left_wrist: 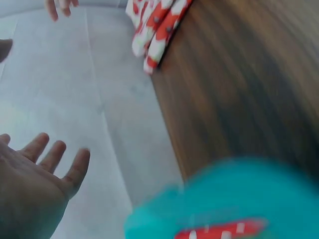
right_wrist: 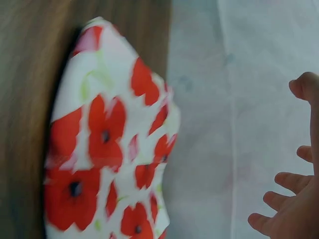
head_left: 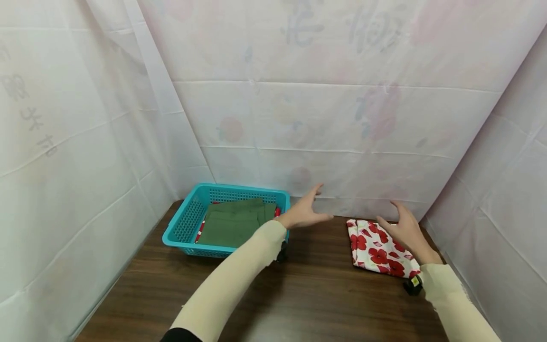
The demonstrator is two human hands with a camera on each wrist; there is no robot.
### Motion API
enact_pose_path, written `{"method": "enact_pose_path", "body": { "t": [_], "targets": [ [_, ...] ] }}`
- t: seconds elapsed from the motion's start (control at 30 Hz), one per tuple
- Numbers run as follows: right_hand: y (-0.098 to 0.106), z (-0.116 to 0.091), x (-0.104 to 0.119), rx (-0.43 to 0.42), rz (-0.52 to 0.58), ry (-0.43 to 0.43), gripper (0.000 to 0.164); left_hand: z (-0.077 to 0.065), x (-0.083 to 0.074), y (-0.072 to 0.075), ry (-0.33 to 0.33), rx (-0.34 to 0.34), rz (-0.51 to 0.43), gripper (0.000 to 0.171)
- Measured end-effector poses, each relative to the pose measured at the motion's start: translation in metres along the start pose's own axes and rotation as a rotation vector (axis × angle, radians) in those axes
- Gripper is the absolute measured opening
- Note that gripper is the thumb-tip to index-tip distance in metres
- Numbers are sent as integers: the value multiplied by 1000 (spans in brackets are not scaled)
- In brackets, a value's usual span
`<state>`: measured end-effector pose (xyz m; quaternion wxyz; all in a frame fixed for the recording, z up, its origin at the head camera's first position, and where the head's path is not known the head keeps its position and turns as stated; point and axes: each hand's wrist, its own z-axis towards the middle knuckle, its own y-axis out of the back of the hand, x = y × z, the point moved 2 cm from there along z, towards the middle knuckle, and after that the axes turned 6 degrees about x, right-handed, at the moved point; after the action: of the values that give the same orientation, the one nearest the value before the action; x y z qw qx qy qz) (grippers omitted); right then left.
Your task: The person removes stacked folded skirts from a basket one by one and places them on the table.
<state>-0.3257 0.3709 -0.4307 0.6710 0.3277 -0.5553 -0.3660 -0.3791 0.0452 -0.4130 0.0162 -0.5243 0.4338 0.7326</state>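
A folded white cloth with red flowers [head_left: 378,249] lies on the right side of the table; its layered folds show in the left wrist view and its printed top fills much of the right wrist view [right_wrist: 104,149]. Above its far right part hovers my right hand [head_left: 406,232], thumb and fingers spread, holding nothing. My left hand [head_left: 304,211] is in the air just right of the blue-green plastic basket [head_left: 171,232], fingers apart, palm bare in the left wrist view [left_wrist: 30,184]. Inside the basket lies a folded dark green cloth [head_left: 232,221], with red and white fabric peeking out beneath it.
The brown wooden table [head_left: 316,294] reaches to a white printed curtain [head_left: 325,114] at the back. More white sheeting hangs along the left side [head_left: 77,190] and the right side [head_left: 508,190]. The basket stands at the back left, near the curtain.
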Motion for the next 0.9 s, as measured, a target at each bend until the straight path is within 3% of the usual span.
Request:
{"method": "enact_pose_path", "body": {
  "t": [0.2,0.47,0.67,0.9],
  "targets": [
    [4,13,21,-11,81,10,91,-19,15,40,30,-60,69,104],
    [4,38,57,-40,144,77,92,-45,33,85,62,-74,134,102],
    [-16,51,89,-1,240,100,93,-61,46,112,98,-85,197,103],
    [-43,61,124,55,273,130,95,-79,68,130,119,-107,242,105]
  ]
}}
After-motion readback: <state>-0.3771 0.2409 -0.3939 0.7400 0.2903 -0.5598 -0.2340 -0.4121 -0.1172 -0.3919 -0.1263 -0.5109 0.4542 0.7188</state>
